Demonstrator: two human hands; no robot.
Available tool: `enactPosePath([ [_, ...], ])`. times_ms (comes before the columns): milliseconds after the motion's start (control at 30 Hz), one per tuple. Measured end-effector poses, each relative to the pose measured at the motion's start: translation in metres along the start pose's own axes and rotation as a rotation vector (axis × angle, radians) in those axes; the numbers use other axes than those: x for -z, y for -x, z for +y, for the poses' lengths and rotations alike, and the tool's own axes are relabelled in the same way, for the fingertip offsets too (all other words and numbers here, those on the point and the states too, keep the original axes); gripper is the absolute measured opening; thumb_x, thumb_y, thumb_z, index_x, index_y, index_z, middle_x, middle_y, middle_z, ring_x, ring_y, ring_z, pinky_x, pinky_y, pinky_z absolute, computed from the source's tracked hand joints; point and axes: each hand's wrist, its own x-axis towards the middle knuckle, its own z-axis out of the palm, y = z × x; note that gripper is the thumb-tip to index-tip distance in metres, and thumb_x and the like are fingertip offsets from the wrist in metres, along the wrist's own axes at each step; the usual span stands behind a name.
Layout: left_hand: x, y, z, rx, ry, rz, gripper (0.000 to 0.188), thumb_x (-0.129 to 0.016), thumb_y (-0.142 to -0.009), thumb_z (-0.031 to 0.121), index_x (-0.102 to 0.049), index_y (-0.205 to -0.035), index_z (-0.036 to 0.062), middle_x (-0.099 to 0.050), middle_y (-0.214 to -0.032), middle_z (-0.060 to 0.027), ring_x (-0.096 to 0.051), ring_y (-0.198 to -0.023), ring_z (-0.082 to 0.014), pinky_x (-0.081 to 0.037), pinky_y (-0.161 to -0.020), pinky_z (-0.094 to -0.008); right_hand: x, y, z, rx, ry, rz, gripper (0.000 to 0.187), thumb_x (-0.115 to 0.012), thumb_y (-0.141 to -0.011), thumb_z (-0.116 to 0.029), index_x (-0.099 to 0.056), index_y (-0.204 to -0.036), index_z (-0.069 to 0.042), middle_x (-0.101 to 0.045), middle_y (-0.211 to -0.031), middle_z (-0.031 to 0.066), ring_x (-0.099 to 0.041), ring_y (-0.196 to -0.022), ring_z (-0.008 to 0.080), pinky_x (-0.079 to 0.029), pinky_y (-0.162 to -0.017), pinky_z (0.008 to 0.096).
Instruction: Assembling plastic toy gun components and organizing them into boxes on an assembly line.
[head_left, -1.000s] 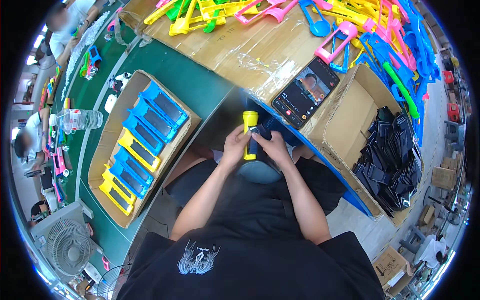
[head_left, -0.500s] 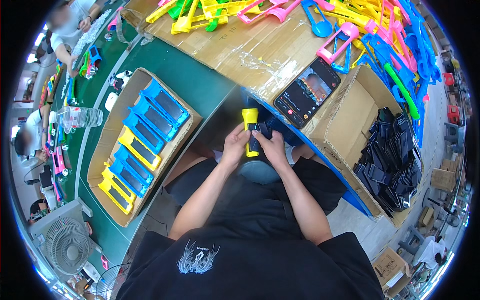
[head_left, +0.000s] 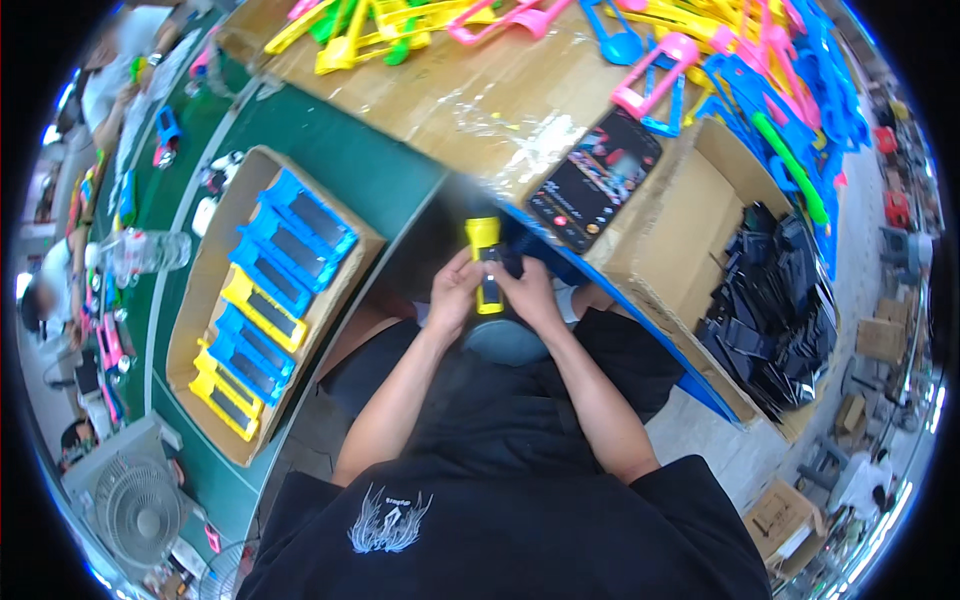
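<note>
In front of my body I hold a yellow plastic housing (head_left: 482,232) upright, its flared end pointing away from me. A dark flat panel (head_left: 491,290) lies along its near part. My left hand (head_left: 453,295) is closed on the housing's left edge. From the right side my right hand (head_left: 531,293) is closed on it, with the thumb at the panel. Some black pieces stick out by the right fingers; their number is hard to make out. To the left, a cardboard tray (head_left: 368,245) holds several blue and yellow housings (head_left: 265,303) with dark panels in them.
A cardboard box (head_left: 650,270) of black panels (head_left: 770,310) stands at right. Beside it lies a lit phone (head_left: 590,180). Colourful plastic frames (head_left: 655,85) are heaped at the far right. A fan (head_left: 135,500) and a clear bottle (head_left: 150,252) are at left. Other people work at far left.
The whole view has shifted slightly, so the table things sit a little further left. Both hands keep their hold on the yellow housing, the right thumb still at the panel.
</note>
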Motion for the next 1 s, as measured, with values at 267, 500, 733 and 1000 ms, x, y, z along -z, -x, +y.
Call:
enactPosePath([
  [267,-0.005,0.0,0.008,0.132,-0.013,0.023,0.038,-0.046,-0.107,0.01,-0.05,-0.143,-0.0013,-0.064,-0.128,-0.0085,-0.063,-0.111,-0.0128,-0.049,-0.099,-0.0277,-0.001,-0.007,0.007,0.033,-0.03,0.037,0.064,-0.077,-0.087,-0.034,-0.053,-0.135,0.001,-0.062,-0.129,0.0211,-0.059,-0.12,0.0325,-0.045,-0.102,0.042],
  [500,0.031,-0.005,-0.016,0.378,0.096,0.009,0.031,-0.044,-0.108,0.016,-0.056,-0.133,0.0025,-0.066,-0.122,-0.0075,-0.066,-0.107,-0.0179,-0.055,-0.095,-0.034,-0.005,0.001,0.012,0.061,0.015,0.019,0.063,-0.074,-0.089,-0.034,-0.051,-0.137,0.0,-0.062,-0.129,0.0241,-0.059,-0.121,0.0376,-0.046,-0.103,0.0447],
  [733,0.018,-0.003,-0.018,0.2,-0.134,0.043,0.023,-0.046,-0.108,0.012,-0.064,-0.114,-0.0005,-0.067,-0.102,-0.0041,-0.062,-0.094,-0.0102,-0.049,-0.086,-0.0259,-0.013,0.009,0.007,0.081,0.248,0.076,0.046,-0.071,-0.091,-0.034,-0.055,-0.115,0.002,-0.067,-0.095,0.0246,-0.066,-0.088,0.0443,-0.052,-0.076,0.0503],
  [1000,0.001,0.005,-0.003,0.01,-0.431,0.128,0.029,-0.057,-0.102,0.004,-0.058,-0.13,-0.0035,-0.071,-0.112,-0.0081,-0.065,-0.097,-0.0093,-0.051,-0.087,-0.0234,-0.009,0.006,0.009,0.157,0.256,0.074,0.048,-0.066,-0.093,-0.019,-0.046,-0.131,0.003,-0.063,-0.106,0.0294,-0.062,-0.097,0.0475,-0.05,-0.083,0.0523],
])
